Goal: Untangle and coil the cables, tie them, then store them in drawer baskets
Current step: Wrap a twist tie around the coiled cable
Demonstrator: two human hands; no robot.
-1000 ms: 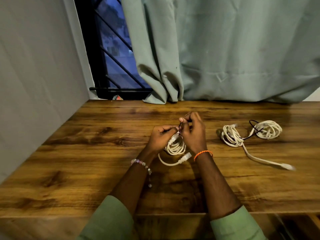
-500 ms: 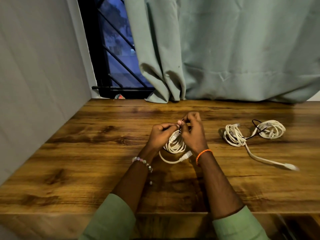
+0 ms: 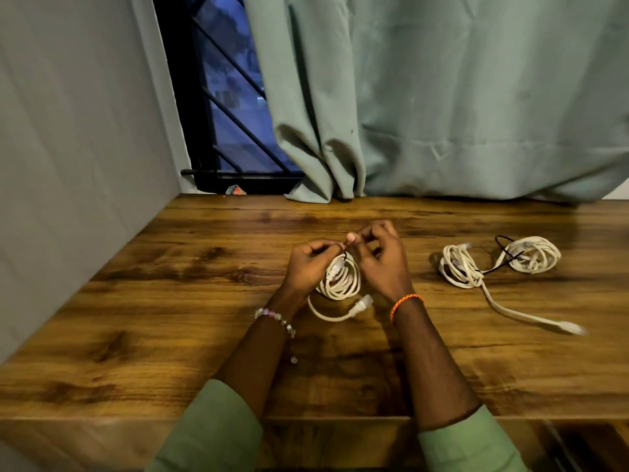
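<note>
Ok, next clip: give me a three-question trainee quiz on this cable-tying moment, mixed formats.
1. True or false: both hands are working at the top of the white coil in front of the person.
2. How many other white coils lie on the wooden table, to the right? A one, B two, C four.
3. Fill in: the thin tie pinched between the left hand and right hand is ____ in colour.

Key: 1 true; 2 B, the near coil and far coil; 3 black.

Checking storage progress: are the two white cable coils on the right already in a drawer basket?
No, both coils lie on the bare wooden table.
</note>
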